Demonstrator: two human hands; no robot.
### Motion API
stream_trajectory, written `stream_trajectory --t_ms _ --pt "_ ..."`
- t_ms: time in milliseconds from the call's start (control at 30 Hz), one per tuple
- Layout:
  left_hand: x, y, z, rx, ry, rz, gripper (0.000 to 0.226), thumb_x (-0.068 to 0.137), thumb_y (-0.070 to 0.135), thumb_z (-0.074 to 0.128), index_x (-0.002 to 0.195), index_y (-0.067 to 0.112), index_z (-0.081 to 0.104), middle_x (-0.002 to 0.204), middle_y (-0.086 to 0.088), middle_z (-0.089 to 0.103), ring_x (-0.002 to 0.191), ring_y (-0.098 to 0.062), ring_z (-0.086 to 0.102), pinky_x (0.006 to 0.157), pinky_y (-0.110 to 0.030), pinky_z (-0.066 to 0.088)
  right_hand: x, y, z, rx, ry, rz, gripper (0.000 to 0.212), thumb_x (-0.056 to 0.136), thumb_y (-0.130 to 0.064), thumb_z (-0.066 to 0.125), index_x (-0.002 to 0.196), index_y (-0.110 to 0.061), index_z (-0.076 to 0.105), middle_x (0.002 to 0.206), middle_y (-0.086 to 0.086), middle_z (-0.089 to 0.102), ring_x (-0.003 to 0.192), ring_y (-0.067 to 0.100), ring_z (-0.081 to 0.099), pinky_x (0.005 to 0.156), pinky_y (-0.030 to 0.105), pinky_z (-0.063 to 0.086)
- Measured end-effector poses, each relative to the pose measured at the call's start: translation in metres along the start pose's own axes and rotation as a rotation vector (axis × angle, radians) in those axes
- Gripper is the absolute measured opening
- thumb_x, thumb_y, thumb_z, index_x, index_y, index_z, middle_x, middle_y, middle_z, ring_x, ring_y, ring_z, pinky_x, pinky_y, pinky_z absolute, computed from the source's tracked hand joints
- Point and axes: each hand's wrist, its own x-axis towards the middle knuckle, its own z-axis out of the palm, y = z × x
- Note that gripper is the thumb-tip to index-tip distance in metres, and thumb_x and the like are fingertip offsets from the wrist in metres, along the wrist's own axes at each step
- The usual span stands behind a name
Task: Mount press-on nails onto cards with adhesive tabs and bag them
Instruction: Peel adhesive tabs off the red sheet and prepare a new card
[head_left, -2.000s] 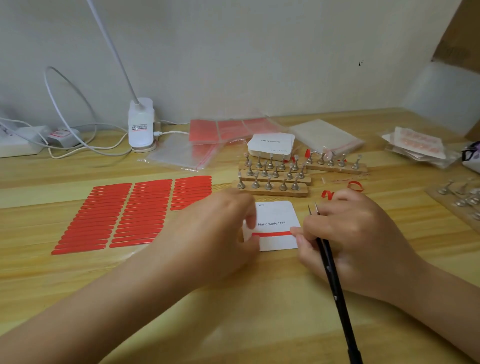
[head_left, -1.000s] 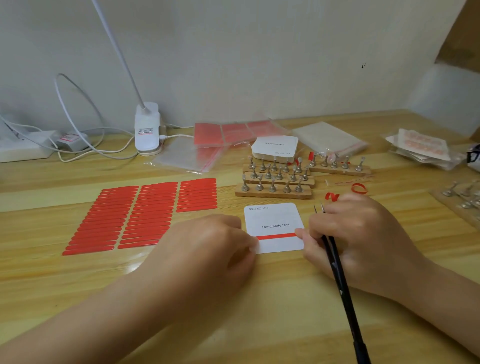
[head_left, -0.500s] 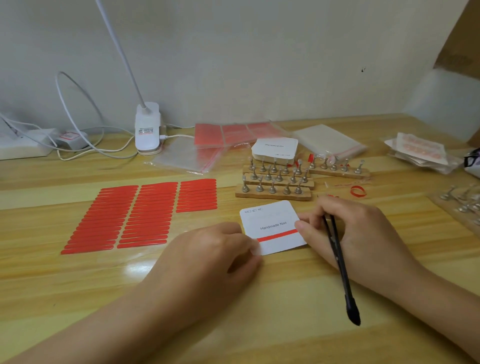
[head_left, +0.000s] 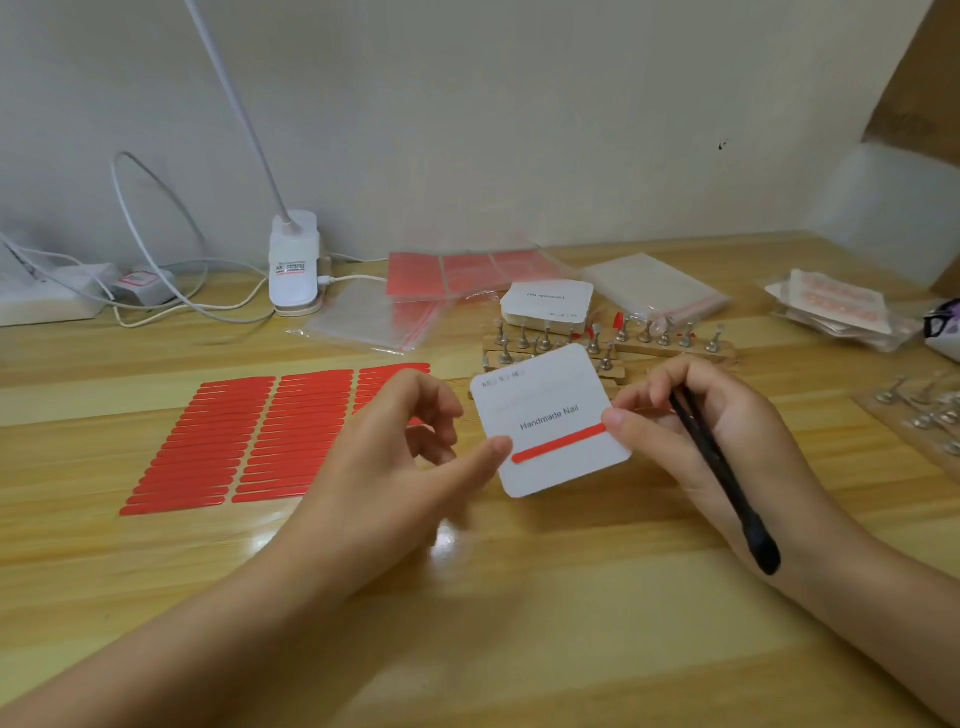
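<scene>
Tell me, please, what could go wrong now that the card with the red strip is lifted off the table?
1. The right hand pinches the card right at the end of the red strip, so the strip may lift or smear.
2. That hand also holds the black tweezers, leaving only a fingertip grip; the card could slip.
3. The left hand only touches the card's edge, so it gives little support.

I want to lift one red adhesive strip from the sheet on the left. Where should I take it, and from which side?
Take a strip on the adhesive sheet by one narrow rounded end, probably with the tweezers coming low from the near edge: strips lie flat and tightly packed, so only ends offer purchase.
</scene>
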Motion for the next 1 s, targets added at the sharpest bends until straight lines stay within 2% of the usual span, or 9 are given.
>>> stream_trajectory --t_ms 67,133,300,467,667,767,833,900,1000 --pt "0.000 0.004 0.004 -0.183 -0.085 -0.159 0.045 0.056 0.041 0.070 0.095 0.021 0.060 0.078 0.003 0.066 0.057 -0.010 0.063 0.043 -0.025 0.051 -0.001 -0.001 0.004 0.050 0.030 -0.030 0.029 0.074 0.006 0.066 0.071 -0.014 0.045 0.066 -0.008 0.067 0.062 -0.001 0.062 0.062 0.010 0.047" --pt "0.000 0.007 0.008 -0.261 -0.195 -0.217 0.039 0.066 0.035 0.067 0.103 0.021 0.065 0.090 0.007 0.073 0.072 -0.014 0.071 0.053 -0.027 0.057 -0.002 -0.002 0.008 0.067 0.044 -0.055 0.029 0.074 0.006 0.066 0.072 -0.013 0.045 0.067 -0.007 0.067 0.063 0.000 0.063 0.062 0.010 0.048" --pt "0.002 0.007 0.009 -0.354 -0.245 -0.244 0.019 0.085 0.017 0.060 0.101 0.017 0.069 0.092 0.002 0.074 0.080 -0.015 0.072 0.053 -0.014 0.053 -0.004 0.000 0.012 0.076 0.041 -0.087 0.029 0.073 0.004 0.067 0.071 -0.016 0.045 0.069 -0.004 0.067 0.063 0.003 0.062 0.064 0.014 0.049" --pt "0.004 0.005 0.006 -0.362 -0.297 -0.204 0.018 0.088 0.008 0.055 0.097 0.014 0.070 0.086 -0.006 0.074 0.080 -0.013 0.071 0.055 -0.012 0.050 -0.002 0.003 0.011 0.093 0.030 -0.079 0.027 0.070 0.000 0.068 0.072 -0.016 0.045 0.071 -0.002 0.069 0.064 0.004 0.063 0.065 0.014 0.049" --pt "0.005 0.001 0.006 -0.404 -0.355 -0.217 0.023 0.092 0.003 0.049 0.102 0.014 0.067 0.092 -0.002 0.074 0.085 -0.012 0.071 0.056 -0.012 0.050 -0.001 0.006 0.009 0.063 0.035 -0.033 0.026 0.075 0.005 0.064 0.074 -0.013 0.045 0.071 -0.003 0.068 0.068 0.007 0.064 0.067 0.015 0.051" --pt "0.008 -0.001 0.001 -0.461 -0.346 -0.233 0.027 0.092 -0.001 0.047 0.100 0.012 0.069 0.099 -0.001 0.073 0.088 -0.017 0.070 0.057 -0.013 0.051 -0.001 0.002 0.010 -0.008 0.124 -0.058 0.016 0.077 -0.012 0.063 0.075 -0.014 0.047 0.066 -0.004 0.063 0.065 0.004 0.058 0.062 0.009 0.045" --pt "0.010 -0.001 -0.003 -0.505 -0.345 -0.240 0.029 0.091 -0.001 0.047 0.097 0.012 0.072 0.102 -0.001 0.072 0.090 -0.018 0.070 0.058 -0.014 0.053 0.001 -0.003 0.010 -0.061 0.198 -0.111 0.014 0.084 -0.027 0.051 0.077 -0.015 0.050 0.062 -0.006 0.057 0.059 0.002 0.051 0.058 0.009 0.042" --pt "0.011 -0.001 -0.005 -0.547 -0.354 -0.252 0.029 0.091 0.000 0.047 0.098 0.013 0.072 0.103 -0.002 0.072 0.091 -0.018 0.070 0.059 -0.014 0.054 0.001 -0.008 0.008 -0.099 0.201 -0.147 0.031 0.087 -0.042 0.035 0.084 -0.021 0.057 0.058 -0.006 0.052 0.057 0.005 0.047 0.055 0.012 0.041" --pt "0.011 -0.002 -0.006 -0.581 -0.386 -0.254 0.028 0.092 0.000 0.045 0.107 0.013 0.065 0.106 -0.003 0.071 0.094 -0.018 0.069 0.061 -0.015 0.054 -0.002 -0.015 0.001 -0.274 0.124 -0.218 0.051 0.087 -0.063 0.019 0.101 -0.042 0.063 0.062 -0.003 0.044 0.062 0.004 0.044 0.063 0.008 0.037"
